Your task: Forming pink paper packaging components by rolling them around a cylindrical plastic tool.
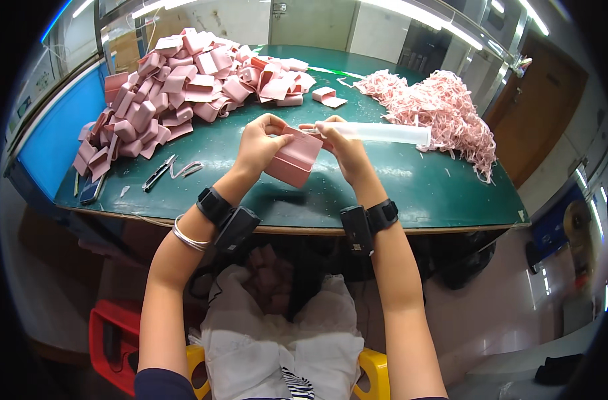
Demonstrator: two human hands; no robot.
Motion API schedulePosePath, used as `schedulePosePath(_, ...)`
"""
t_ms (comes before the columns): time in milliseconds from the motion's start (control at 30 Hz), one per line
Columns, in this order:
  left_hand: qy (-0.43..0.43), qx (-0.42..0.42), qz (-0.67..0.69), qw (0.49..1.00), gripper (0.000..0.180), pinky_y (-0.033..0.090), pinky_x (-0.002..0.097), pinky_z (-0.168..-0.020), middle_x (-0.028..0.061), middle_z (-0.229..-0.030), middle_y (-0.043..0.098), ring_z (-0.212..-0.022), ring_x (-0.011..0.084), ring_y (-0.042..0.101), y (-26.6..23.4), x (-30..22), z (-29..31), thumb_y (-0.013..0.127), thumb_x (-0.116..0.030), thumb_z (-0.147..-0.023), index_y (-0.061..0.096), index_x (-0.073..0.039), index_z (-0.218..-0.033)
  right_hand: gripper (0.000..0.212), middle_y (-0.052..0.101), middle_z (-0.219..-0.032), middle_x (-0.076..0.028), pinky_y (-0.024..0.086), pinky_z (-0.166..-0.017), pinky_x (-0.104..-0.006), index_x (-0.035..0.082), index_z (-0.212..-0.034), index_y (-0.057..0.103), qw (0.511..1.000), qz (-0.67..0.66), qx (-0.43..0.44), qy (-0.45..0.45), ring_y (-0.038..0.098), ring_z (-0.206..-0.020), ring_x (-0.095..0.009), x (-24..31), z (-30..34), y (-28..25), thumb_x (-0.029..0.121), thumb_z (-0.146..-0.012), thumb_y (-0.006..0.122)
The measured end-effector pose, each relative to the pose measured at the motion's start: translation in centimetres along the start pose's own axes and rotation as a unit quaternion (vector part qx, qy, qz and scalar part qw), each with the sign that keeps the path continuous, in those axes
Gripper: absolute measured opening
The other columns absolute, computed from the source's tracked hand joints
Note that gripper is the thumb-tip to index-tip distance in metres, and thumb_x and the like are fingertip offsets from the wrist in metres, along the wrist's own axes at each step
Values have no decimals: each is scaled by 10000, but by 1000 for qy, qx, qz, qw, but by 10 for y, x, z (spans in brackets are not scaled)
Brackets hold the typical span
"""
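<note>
My left hand (258, 145) grips a pink moulded case-like piece (294, 159) with a thin flap, its thumb on the near face. The piece is tilted, just above the green table (410, 200). In my right hand (347, 152), closed at the piece's upper right edge, is a tool with a long translucent white handle (392, 133) that sticks out to the right. Its working tip is small and partly hidden by my fingers, so its kind is unclear. Both forearms carry black strapped-on devices.
A large heap of similar pink pieces (190, 77) stands at the far left, one loose piece (328, 97) beside it. Thin pink trimmings (440, 113) are piled at the right. A metal hand tool (158, 173) and a bent pink strip (186, 170) lie near the front left edge.
</note>
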State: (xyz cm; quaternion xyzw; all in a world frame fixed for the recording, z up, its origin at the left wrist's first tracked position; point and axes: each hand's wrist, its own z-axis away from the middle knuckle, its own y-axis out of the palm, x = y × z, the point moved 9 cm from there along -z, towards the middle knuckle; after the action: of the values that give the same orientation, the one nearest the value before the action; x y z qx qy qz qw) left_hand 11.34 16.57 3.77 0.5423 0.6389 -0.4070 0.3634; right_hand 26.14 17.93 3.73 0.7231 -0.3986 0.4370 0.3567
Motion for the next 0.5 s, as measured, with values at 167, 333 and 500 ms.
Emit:
schedulePosePath(167, 39, -14, -44, 998, 154, 464, 211, -608, 91, -805, 637, -695, 97, 585, -4, 0, -1, 651, -21, -759, 545, 14, -866, 186, 566, -805, -37, 456, -781, -262, 44, -825, 508, 999, 48, -18, 16, 563, -820, -113, -3, 0, -3, 204, -810, 602)
schedulePosePath(333, 38, -32, -11, 999, 142, 473, 248, -611, 109, -752, 641, -683, 128, 599, -6, -2, -2, 665, -32, -716, 575, 32, -804, 197, 550, -801, -25, 451, -757, -248, 36, -822, 506, 999, 28, -12, 9, 534, -798, -89, -1, 1, -4, 204, -805, 609)
schedulePosePath(500, 34, -32, 1, 999, 109, 468, 252, -596, 107, -730, 636, -657, 127, 590, -6, -1, 0, 654, -33, -730, 579, 32, -775, 203, 560, -805, -27, 434, -720, -238, 31, -829, 508, 997, 81, -5, -10, 520, -780, -86, -5, -1, -5, 201, -796, 615)
